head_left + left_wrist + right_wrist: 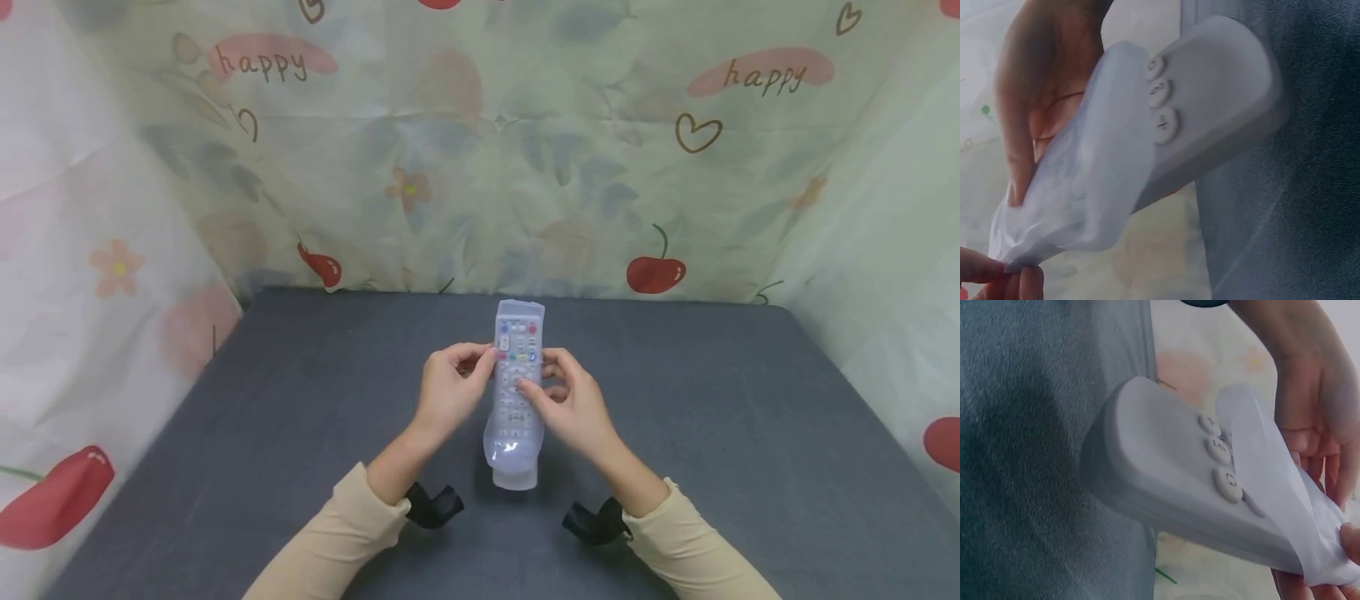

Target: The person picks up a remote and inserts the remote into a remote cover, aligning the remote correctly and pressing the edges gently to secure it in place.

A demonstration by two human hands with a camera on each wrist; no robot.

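Note:
A pale remote control stands between both hands, its buttoned face toward me. A translucent plastic sleeve covers most of it, its loose mouth flaring near the lower end. That bare lower end, with several round buttons, pokes out in both wrist views. The sleeve's far end reaches a little beyond the remote's top. My left hand pinches the sleeve at its left edge between thumb and fingers. With its thumb laid on the front over the buttons, my right hand grips the right side, fingers partly hidden behind.
The dark grey table lies under the hands. Behind it hangs a printed curtain with cherries and hearts, and similar cloth closes both sides. A black strap piece shows at the left wrist, another black piece at the right.

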